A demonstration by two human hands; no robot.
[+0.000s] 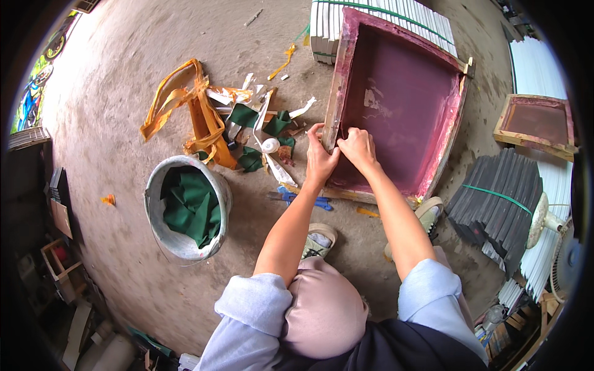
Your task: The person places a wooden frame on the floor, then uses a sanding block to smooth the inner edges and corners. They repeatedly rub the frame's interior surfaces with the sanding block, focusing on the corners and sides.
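A screen-printing frame [461, 114] with wooden rails and a purple-red mesh lies tilted before me, its far end resting on a bundle of white strips. My left hand [320, 159] is closed round its left rail, thumb toward the inside. Close beside it, my right hand [359, 148] is closed in a pinch at the inner edge of that same rail. Whatever sits between the right fingertips is hidden. Pale patches mark the mesh beyond my hands. Blue-handled scissors or pliers [322, 203] lie on the floor by my left forearm.
A bucket [221, 185] of green cloth [192, 204] stands at left. Orange strapping [207, 133] and scraps litter the floor beyond it. White strips [396, 12] are bundled at the far side, dark strips [495, 204] at right, near a smaller frame [510, 137] and a fan [546, 221].
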